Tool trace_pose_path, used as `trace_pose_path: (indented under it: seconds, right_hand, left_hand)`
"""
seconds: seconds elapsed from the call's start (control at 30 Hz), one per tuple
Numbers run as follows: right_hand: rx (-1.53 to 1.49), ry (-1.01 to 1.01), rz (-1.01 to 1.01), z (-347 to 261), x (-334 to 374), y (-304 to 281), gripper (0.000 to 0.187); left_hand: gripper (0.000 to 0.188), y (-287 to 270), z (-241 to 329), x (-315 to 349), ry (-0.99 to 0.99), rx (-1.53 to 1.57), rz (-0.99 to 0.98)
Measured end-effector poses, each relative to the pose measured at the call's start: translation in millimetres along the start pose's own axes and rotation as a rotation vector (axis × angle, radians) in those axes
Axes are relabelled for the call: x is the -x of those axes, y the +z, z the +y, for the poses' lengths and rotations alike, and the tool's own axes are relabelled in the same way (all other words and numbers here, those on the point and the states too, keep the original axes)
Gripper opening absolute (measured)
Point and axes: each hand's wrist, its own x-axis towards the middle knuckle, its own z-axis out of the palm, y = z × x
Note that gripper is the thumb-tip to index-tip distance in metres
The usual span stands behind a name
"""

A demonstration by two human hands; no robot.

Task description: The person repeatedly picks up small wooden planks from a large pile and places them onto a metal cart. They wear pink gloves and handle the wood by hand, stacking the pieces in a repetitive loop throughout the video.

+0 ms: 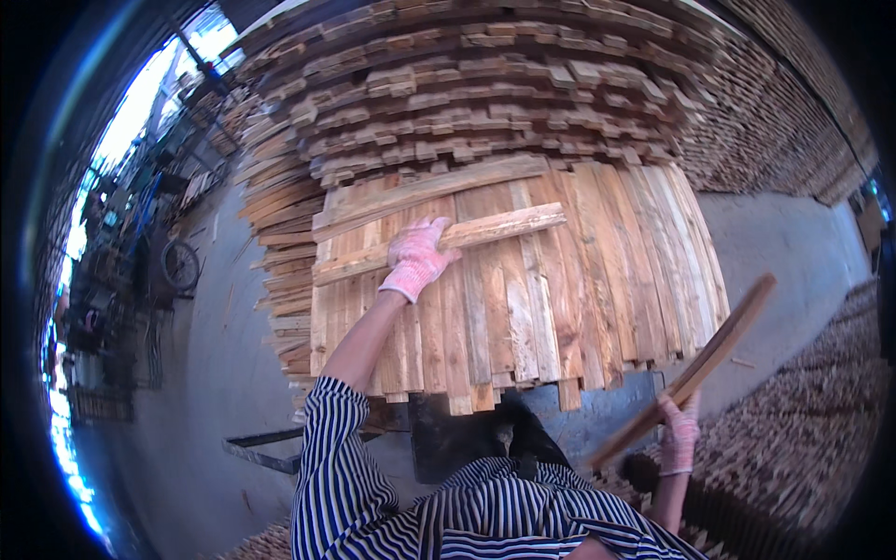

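Observation:
In a pink-and-white knit glove, my left hand (pixel 420 258) is closed over a rough wooden plank (pixel 509 224). That plank lies crosswise on a layer of planks (pixel 485 322) set side by side on the stack before me. Just beyond it, a second crosswise plank (pixel 495 174) rests on the same layer. Low on the right, my right hand (pixel 679 431), gloved the same way, grips a darker, slightly bowed plank (pixel 714 362) near its lower end. This plank is tilted up and away to the right, apart from the stack.
Behind the layer rises a taller stack of planks (pixel 504 84). More piled wood stands at far right (pixel 793 121) and lower right (pixel 793 434). A black metal frame (pixel 266 457) sits on the concrete floor (pixel 219 373); a wheel (pixel 179 265) stands at left.

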Motion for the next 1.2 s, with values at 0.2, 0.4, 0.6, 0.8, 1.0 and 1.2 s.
trace_pose_path:
  seconds: [0.2,0.4,0.6,0.8,1.0,1.2]
  right_hand:
    - [0.957,-0.379,-0.057,-99,-81,17,0.070]
    - [1.218,-0.720,-0.354,-147,-226,76,0.061]
    - [1.495,-0.871,-0.479,-161,-368,182,0.047]
    - [1.460,-0.897,-0.481,-160,-439,222,0.033]
    - [1.473,-1.059,-0.473,-162,-454,227,0.026]
    - [1.196,-1.360,-0.307,-137,-426,218,0.055]
  left_hand:
    - [0.070,50,-13,10,0.111,0.139,-0.137]
    - [0.083,21,-45,-59,0.039,0.348,-0.015]
    - [0.085,11,-140,-130,-0.067,-0.117,-0.129]
    - [0.079,9,-160,-170,0.055,-0.203,-0.190]
    - [0.082,10,-156,-177,-0.013,-0.224,-0.207]
    - [0.074,7,-127,-138,-0.103,-0.334,0.032]
